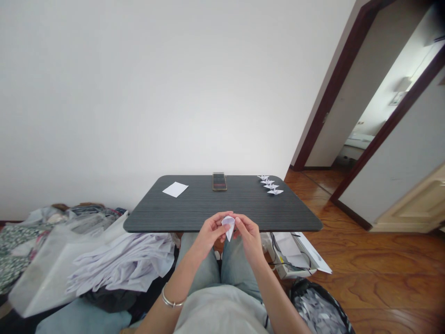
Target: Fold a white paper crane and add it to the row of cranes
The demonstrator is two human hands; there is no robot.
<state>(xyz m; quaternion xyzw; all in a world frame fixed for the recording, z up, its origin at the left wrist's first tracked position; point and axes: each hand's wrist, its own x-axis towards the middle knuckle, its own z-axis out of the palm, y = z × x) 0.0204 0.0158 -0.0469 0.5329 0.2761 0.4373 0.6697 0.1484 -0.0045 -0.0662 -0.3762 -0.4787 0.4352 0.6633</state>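
Observation:
My left hand and my right hand meet just in front of the near edge of a dark table, above my lap. Both pinch a small folded white paper with its point hanging down. The fingers of each hand are closed on its upper edges. A silver bracelet sits on my left wrist.
On the table lie a flat white sheet at the far left, a small dark box at the far middle, and a row of several folded paper cranes at the far right. Crumpled papers and bags pile at my left; a bin stands at my right.

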